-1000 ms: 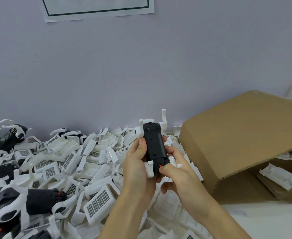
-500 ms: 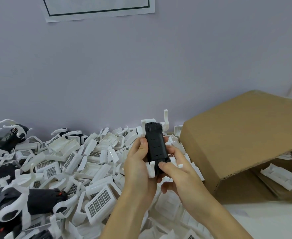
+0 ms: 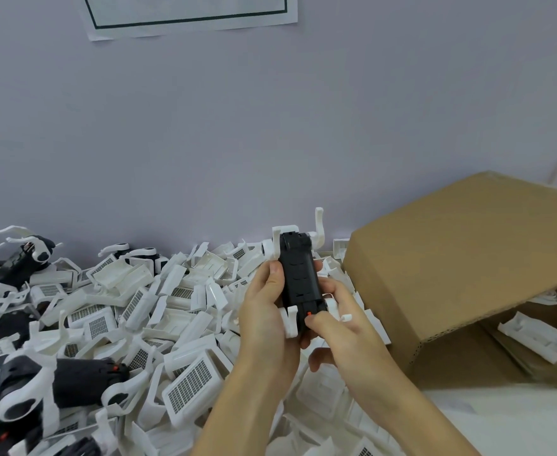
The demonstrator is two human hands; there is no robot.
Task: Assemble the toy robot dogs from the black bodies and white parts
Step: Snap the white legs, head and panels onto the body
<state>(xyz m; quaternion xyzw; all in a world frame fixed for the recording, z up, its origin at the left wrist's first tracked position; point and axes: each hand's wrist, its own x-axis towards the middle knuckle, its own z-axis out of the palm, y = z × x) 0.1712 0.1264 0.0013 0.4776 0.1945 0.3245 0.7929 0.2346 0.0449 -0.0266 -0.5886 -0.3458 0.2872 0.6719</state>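
Black body [image 3: 298,278] btwn left hand [image 3: 264,311], right hand [image 3: 342,327]

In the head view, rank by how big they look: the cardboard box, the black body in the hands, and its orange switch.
1. Cardboard box
2. Black body
3. Orange switch

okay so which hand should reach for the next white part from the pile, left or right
Probably the left hand. The pile of white parts lies on its side, just beside it, while the right hand sits toward the cardboard box with its thumb on the black body, so it could keep holding.
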